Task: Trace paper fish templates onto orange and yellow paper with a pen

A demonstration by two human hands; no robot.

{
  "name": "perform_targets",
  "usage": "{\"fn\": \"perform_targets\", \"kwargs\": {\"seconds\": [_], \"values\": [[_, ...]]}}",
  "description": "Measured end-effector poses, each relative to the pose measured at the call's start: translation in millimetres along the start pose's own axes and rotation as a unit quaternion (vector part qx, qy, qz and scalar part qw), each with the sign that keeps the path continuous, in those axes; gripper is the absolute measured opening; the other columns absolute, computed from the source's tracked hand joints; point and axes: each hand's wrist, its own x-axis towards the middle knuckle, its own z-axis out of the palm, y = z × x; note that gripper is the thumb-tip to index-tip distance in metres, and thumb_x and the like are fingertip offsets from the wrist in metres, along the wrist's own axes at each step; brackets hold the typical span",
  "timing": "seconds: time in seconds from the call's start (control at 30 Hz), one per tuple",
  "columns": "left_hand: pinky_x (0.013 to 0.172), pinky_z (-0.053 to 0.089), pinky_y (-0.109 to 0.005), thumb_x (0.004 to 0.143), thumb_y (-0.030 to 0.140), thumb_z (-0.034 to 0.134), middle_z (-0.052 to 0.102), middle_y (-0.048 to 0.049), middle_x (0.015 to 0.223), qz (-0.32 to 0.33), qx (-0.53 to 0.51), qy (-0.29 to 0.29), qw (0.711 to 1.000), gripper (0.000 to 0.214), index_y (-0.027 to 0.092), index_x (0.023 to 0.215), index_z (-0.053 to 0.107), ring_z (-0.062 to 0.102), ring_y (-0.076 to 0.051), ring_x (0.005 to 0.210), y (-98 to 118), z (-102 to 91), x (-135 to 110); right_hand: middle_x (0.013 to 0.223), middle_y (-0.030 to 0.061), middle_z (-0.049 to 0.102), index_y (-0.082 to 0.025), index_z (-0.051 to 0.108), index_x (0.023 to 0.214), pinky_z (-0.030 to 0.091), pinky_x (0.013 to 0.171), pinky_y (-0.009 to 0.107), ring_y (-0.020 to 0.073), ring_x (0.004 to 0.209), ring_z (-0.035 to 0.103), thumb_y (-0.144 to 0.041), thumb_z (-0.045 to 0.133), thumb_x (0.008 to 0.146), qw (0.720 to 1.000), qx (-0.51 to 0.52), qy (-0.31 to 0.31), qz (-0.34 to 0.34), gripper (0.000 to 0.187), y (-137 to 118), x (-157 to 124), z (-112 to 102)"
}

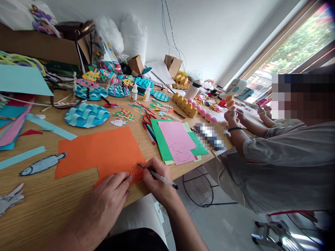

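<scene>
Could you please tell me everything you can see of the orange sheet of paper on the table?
The orange sheet looks like thin card, lying flat on the wooden table near its front edge. A rectangular piece is cut from its near left side. A small fish outline is drawn at its near corner. The left hand presses flat on that corner, and the pen held in the right hand touches its tip to the drawing.

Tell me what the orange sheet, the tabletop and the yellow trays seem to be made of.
Orange sheet: thin matte paper or card, lying flat with a clean cut notch.
Tabletop: wood or wood-look laminate, pale with straight grain lines.
Yellow trays: probably moulded pulp egg carton, painted, with dull bumpy cups.
</scene>
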Motion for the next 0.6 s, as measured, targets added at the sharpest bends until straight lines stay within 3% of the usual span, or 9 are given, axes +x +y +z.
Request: {"fn": "perform_targets", "kwargs": {"seconds": [0.27, 0.6], "values": [[0.073, 0.055, -0.031, 0.091, 0.017, 0.031, 0.07, -0.003, 0.094, 0.014, 0.013, 0.016, 1.0, 0.031, 0.02, 0.108, 0.056, 0.067, -0.02, 0.085, -0.1, 0.3, 0.4, 0.05, -0.0064, 0.049, -0.018, 0.058, 0.069, 0.03, 0.043, 0.018, 0.0073, 0.042, 0.041, -0.013, 0.049, 0.07, 1.0, 0.001, 0.018, 0.016, 0.011, 0.6, -0.7, 0.0], [0.079, 0.054, -0.033, 0.091, 0.019, 0.031, 0.069, -0.0037, 0.099, -0.019, -0.021, 0.002, 1.0, 0.032, 0.023, 0.111, 0.056, 0.065, -0.02, 0.091, -1.3, 5.3, -4.1, 0.055, -0.004, 0.053, -0.018, 0.059, 0.069, 0.032, 0.046, 0.019, 0.0079, 0.046, 0.045, -0.012, 0.048, 0.069, 1.0, -0.015, 0.015, -0.001, 0.012, -0.9, -0.4, -0.3]]}}
